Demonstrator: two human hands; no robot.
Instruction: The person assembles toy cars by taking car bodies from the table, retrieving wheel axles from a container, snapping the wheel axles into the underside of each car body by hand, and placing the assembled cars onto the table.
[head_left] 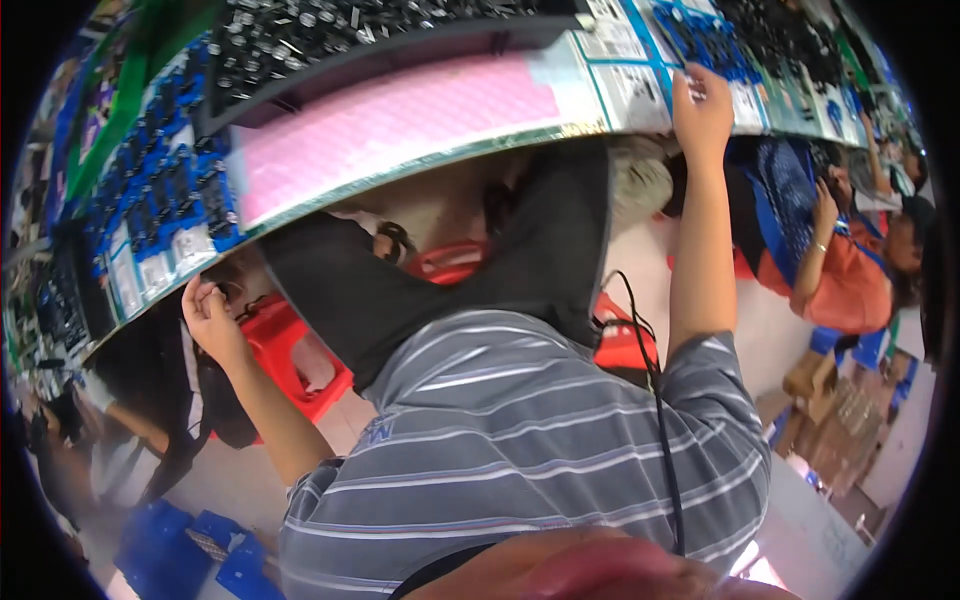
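Note:
The camera looks down my own grey striped shirt (520, 440) toward a work table's edge (420, 165). My left hand (212, 318) is raised at the left, fingers curled against the underside of the table edge below the blue trays (150, 190); what it holds is hidden. My right hand (700, 110) reaches up at the right. It grips the table edge, with fingertips over white printed sheets (635, 85) and a blue tray of black parts (705, 40). A pink mat (390, 125) lies on the table between my hands.
A black tray of small metal parts (300, 35) sits behind the mat. A red stool (300, 360) stands under the table. A person in an orange top (850, 285) sits at the right. Cardboard boxes (830, 410) and blue crates (180, 545) stand on the floor. A black cable (655, 380) crosses my shirt.

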